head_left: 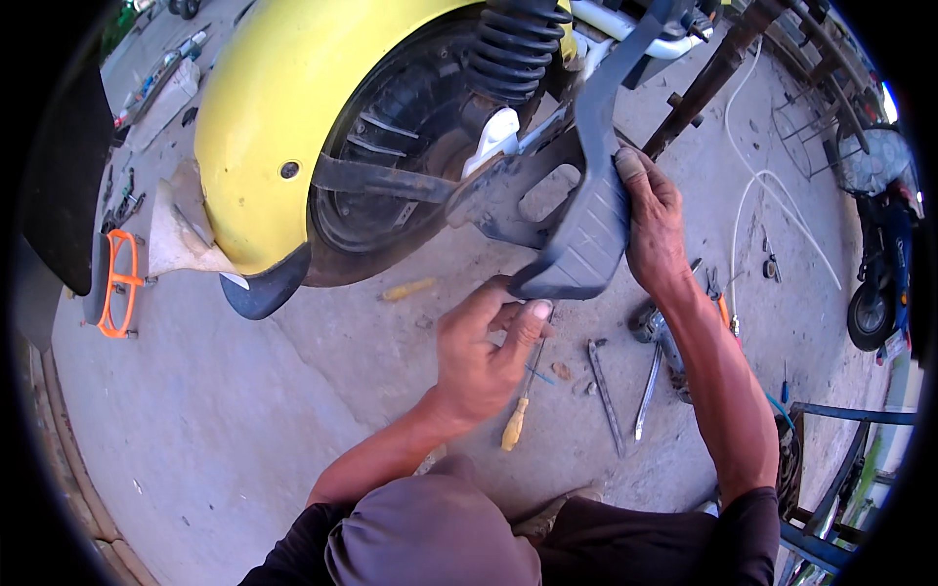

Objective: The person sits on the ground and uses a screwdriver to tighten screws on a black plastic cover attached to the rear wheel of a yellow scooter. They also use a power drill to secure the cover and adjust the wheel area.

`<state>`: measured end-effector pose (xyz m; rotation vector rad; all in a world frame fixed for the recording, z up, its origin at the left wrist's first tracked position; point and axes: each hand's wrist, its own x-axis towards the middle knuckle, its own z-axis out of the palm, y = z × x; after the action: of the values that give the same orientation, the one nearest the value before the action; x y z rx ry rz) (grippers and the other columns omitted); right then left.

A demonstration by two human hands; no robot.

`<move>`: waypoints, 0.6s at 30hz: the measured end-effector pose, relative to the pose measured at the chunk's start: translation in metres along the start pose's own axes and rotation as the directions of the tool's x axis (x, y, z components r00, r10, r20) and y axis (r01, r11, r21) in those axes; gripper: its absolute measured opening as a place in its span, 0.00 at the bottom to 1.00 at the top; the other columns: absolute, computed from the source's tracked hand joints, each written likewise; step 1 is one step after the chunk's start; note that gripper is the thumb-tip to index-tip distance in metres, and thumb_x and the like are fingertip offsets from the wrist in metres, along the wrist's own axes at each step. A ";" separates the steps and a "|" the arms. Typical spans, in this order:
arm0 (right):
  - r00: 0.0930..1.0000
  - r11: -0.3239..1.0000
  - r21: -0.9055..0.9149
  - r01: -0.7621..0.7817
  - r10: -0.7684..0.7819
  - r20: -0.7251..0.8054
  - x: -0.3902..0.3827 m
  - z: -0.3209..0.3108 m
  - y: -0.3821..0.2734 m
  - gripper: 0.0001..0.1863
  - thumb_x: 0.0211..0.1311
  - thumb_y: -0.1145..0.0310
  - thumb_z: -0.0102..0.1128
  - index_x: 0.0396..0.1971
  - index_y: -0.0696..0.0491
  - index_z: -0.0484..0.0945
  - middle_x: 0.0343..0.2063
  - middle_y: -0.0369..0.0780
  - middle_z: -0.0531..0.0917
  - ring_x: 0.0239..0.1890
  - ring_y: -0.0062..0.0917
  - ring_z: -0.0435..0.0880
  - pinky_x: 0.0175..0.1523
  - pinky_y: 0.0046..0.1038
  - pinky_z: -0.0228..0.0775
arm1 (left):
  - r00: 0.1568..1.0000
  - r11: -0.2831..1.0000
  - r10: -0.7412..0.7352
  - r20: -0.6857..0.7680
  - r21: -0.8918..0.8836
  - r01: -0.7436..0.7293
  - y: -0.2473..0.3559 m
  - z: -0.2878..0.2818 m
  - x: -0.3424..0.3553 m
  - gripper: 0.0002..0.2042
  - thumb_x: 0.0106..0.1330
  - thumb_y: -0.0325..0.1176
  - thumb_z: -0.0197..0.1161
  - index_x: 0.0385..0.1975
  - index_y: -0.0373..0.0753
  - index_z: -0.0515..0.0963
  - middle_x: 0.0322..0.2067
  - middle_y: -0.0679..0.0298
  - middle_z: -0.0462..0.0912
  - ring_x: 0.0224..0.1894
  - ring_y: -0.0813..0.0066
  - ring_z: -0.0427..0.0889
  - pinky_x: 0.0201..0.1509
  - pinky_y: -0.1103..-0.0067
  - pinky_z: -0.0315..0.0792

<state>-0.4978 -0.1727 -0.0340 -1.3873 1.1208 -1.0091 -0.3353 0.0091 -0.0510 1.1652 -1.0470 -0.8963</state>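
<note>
A dark grey plastic footboard panel [586, 220] stands tilted beside the rear wheel [391, 137] of a yellow-bodied scooter. My right hand [653, 220] is closed on its right edge, thumb on the outer face. At its lower corner is my left hand [479, 342], fingers curled and thumb pressed in; whatever sits between the fingertips is hidden. A metal bracket [489, 210] shows behind the panel. Above it is a black coil-spring shock absorber [510, 54]. The yellow rear fender [259, 127] covers the wheel. On the ground below my left hand lies a yellow-handled screwdriver [515, 425].
Two metal wrenches or bars [606, 396] and a power tool [650, 322] lie by my right forearm. An orange frame [119, 283] is at left. A white hose [738, 195] curls at right, near a blue metal frame [831, 547] and another scooter [879, 283].
</note>
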 end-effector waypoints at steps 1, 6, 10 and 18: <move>1.000 1.000 -0.027 0.009 -0.009 0.000 0.000 0.002 -0.004 0.31 0.82 0.48 0.56 0.65 0.62 0.78 0.47 0.42 0.87 0.49 0.19 0.83 0.58 0.25 0.77 | 0.999 0.997 -0.043 -0.021 -0.072 0.042 -0.002 -0.001 0.001 0.14 0.76 0.33 0.66 0.52 0.28 0.79 0.36 0.57 0.88 0.32 0.70 0.90 0.35 0.75 0.84; 1.000 0.984 -0.176 -0.013 0.008 -0.030 -0.004 0.009 -0.023 0.29 0.83 0.51 0.54 0.63 0.63 0.80 0.41 0.41 0.87 0.42 0.19 0.84 0.52 0.27 0.79 | 0.965 0.899 -0.261 -0.030 -0.372 0.232 0.012 -0.001 0.017 0.17 0.76 0.40 0.68 0.46 0.28 0.76 0.34 0.57 0.85 0.31 0.72 0.89 0.34 0.78 0.82; 1.000 0.982 -0.190 0.017 -0.020 -0.013 -0.006 0.008 -0.024 0.29 0.83 0.49 0.54 0.62 0.62 0.81 0.41 0.38 0.86 0.41 0.16 0.82 0.49 0.23 0.78 | 0.948 0.880 -0.316 0.018 -0.368 0.300 0.019 -0.002 0.021 0.18 0.76 0.40 0.69 0.46 0.30 0.75 0.35 0.56 0.85 0.32 0.71 0.89 0.34 0.78 0.82; 0.995 0.987 -0.157 -0.039 0.024 -0.098 -0.005 0.023 -0.030 0.28 0.83 0.55 0.53 0.66 0.64 0.77 0.42 0.45 0.88 0.45 0.21 0.84 0.54 0.26 0.78 | 0.958 0.906 -0.259 -0.123 -0.374 0.197 0.021 -0.001 0.031 0.23 0.77 0.35 0.65 0.58 0.32 0.59 0.46 0.49 0.83 0.33 0.69 0.88 0.34 0.77 0.84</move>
<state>-0.4738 -0.1624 -0.0071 -1.4547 1.3150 -0.9897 -0.3252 -0.0165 -0.0251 1.0444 -0.5811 -1.0995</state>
